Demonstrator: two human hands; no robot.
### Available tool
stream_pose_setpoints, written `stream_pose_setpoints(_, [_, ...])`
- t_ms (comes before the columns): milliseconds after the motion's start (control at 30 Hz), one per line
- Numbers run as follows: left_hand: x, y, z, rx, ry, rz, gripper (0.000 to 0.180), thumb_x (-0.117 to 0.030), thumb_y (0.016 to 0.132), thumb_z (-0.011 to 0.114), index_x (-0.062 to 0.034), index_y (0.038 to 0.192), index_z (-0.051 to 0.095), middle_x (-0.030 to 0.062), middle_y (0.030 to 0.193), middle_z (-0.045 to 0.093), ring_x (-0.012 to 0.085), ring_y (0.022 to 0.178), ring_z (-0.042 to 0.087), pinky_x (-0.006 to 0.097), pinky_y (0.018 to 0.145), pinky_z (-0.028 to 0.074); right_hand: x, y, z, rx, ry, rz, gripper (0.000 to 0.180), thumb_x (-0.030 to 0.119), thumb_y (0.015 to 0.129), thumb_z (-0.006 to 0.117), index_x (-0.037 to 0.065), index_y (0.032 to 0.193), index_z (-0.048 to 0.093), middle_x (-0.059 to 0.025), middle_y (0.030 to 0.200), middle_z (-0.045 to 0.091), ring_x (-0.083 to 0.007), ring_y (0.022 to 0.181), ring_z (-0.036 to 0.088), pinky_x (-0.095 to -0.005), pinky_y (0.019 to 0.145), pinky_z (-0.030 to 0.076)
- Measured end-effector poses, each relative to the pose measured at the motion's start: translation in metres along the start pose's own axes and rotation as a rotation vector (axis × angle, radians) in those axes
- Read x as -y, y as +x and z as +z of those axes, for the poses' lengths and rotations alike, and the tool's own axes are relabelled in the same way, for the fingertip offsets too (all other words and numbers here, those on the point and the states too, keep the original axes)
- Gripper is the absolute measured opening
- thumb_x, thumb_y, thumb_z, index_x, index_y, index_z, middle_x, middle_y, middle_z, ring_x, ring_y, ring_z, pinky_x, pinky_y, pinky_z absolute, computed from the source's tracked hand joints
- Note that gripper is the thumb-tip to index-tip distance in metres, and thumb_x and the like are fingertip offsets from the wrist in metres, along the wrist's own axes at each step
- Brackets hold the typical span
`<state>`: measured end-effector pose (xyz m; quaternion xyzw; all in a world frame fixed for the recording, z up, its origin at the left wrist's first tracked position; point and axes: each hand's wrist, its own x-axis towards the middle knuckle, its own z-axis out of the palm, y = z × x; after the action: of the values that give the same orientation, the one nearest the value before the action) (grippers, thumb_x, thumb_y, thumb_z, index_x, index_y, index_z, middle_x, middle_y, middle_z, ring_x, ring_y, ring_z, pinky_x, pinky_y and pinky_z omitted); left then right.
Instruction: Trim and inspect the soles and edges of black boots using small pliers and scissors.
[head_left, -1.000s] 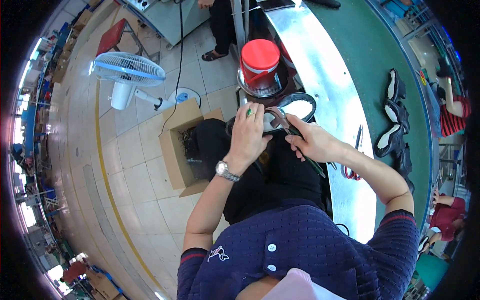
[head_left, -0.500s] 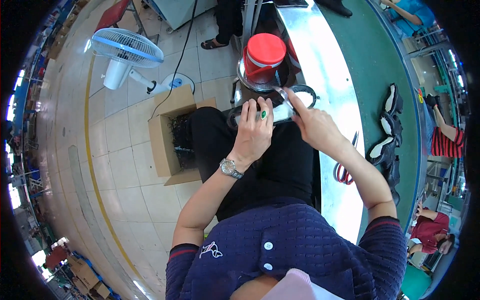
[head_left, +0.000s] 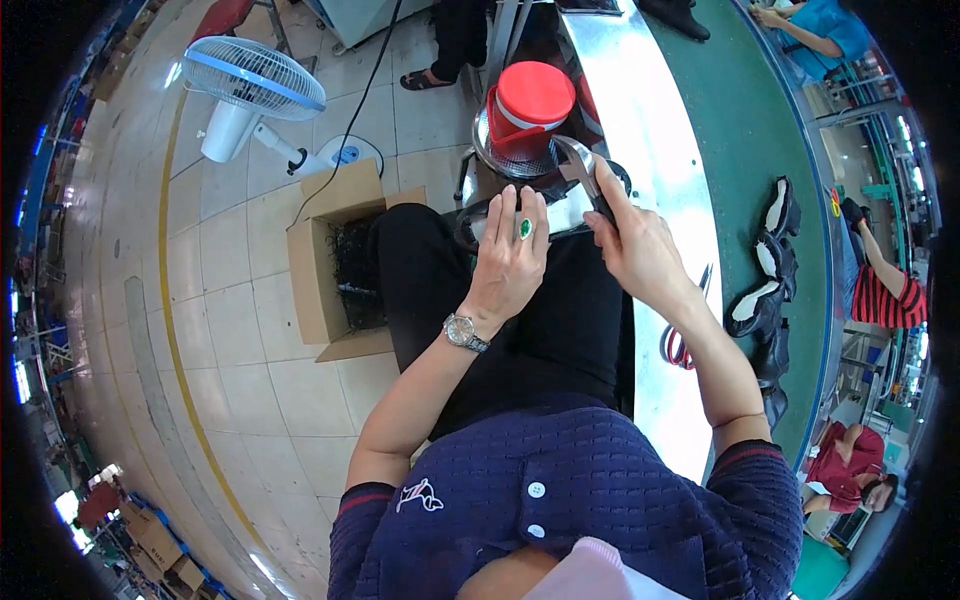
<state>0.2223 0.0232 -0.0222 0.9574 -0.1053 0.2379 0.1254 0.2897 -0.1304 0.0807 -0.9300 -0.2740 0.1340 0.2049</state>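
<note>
Left fingers [head_left: 508, 216] are covering a shoe [head_left: 570, 212] by the table's [head_left: 682, 180] left edge, grip unclear; right fingers [head_left: 612, 190] are clamping pincers [head_left: 579, 160]. Seemingly light and firm, the shoe is suiting a side hold.

the left hand [head_left: 509, 258] partly hides the shoe [head_left: 570, 213]; the top edge crops a chair [head_left: 222, 16].

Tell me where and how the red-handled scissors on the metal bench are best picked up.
Best gripped, I think, by the red finger loops, coming from the near end, left of the right forearm. The loops sit at this near end, the blade tip points away, and the forearm hides the middle.
</note>
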Motion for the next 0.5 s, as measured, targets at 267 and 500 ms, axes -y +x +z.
stream_pose_setpoints(267, [0.001,0.002,0.001,-0.077,-0.074,0.013,0.031,-0.004,0.083,0.056,0.0129,0.108,0.061,0.0238,0.112,0.057,0.0436,0.117,0.053,0.048,0.105,0.039,0.015,0.002,0.003,-0.032,-0.109,-0.062,0.062,0.009,0.092,0.053,0.007,0.147,0.025,-0.0208,0.067,0.065,-0.0378,0.062,0.066,-0.0477,0.056,0.052])
stream_pose_setpoints(500, [0.003,0.001,0.003,-0.072,-0.079,-0.002,0.032,-0.007,0.085,0.059,0.0128,0.109,0.060,0.0235,0.108,0.058,0.0440,0.118,0.053,0.049,0.105,0.039,0.010,0.007,0.013,0.118,-0.182,-0.069,0.064,0.009,0.090,0.054,0.009,0.147,0.025,-0.0223,0.070,0.065,-0.0381,0.061,0.066,-0.0474,0.055,0.052])
